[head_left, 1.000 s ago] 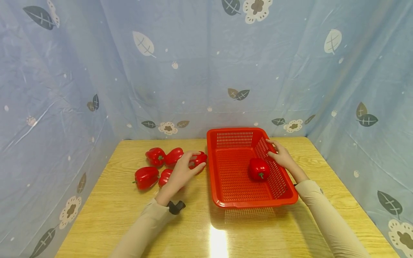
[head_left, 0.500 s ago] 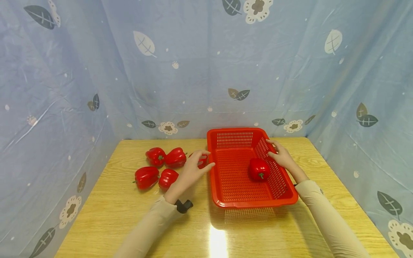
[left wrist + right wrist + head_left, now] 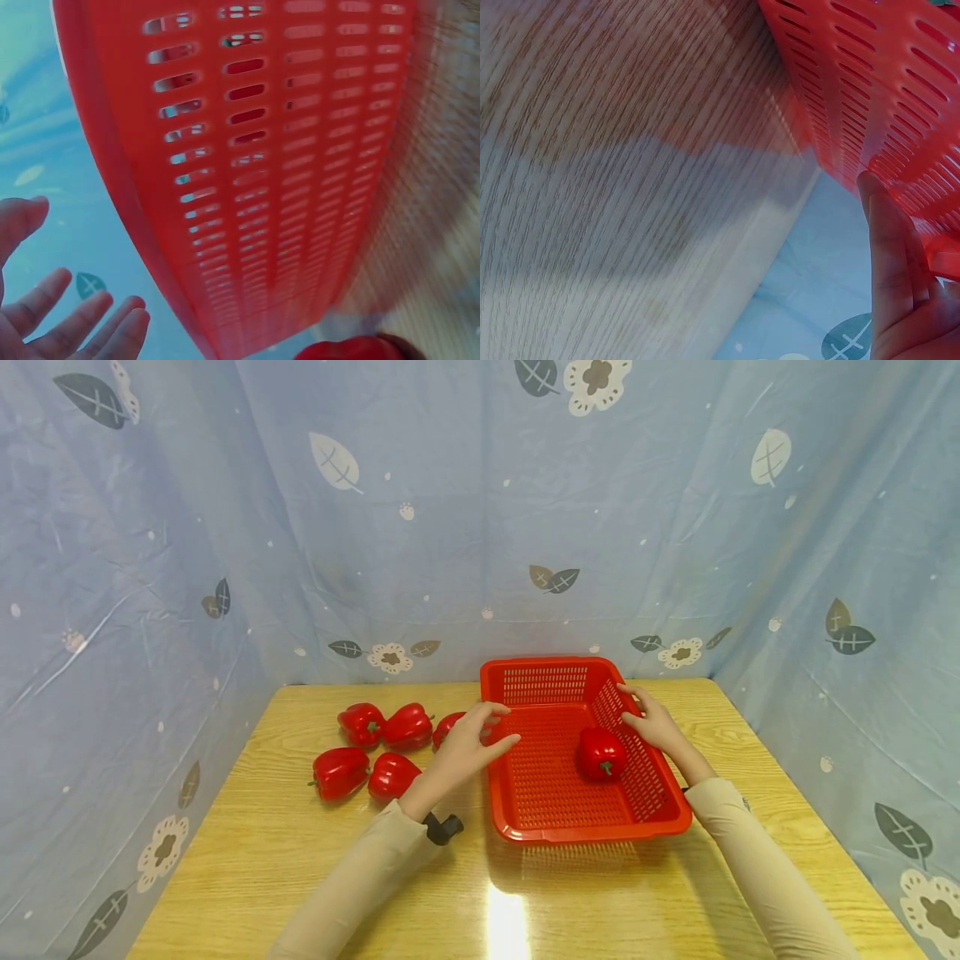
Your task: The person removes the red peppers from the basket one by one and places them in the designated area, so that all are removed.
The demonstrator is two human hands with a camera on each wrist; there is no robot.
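Note:
A red plastic basket [image 3: 592, 837] with slotted walls stands on the table. One red bell pepper [image 3: 602, 754] lies inside, toward its right wall. My left hand [image 3: 463, 750] hovers at the basket's left rim, fingers spread and holding nothing; in the left wrist view the fingers [image 3: 71, 322] appear apart from the basket wall. With my right hand [image 3: 654, 724] I grip the right rim. The right wrist view has its fingers [image 3: 891, 262] along the outside of the wall. Behind the left hand, a bell pepper [image 3: 446, 727] is partly hidden.
Several more red bell peppers lie left of the basket, among them one at the front left [image 3: 341, 773] and one at the back left [image 3: 362, 724]. A patterned blue curtain [image 3: 420, 552] encloses the back and sides of the wooden table [image 3: 247, 860].
My left hand has moved right, from above the peppers to the basket's left rim, with nothing in it. The right hand, the basket and the pepper inside have stayed in place.

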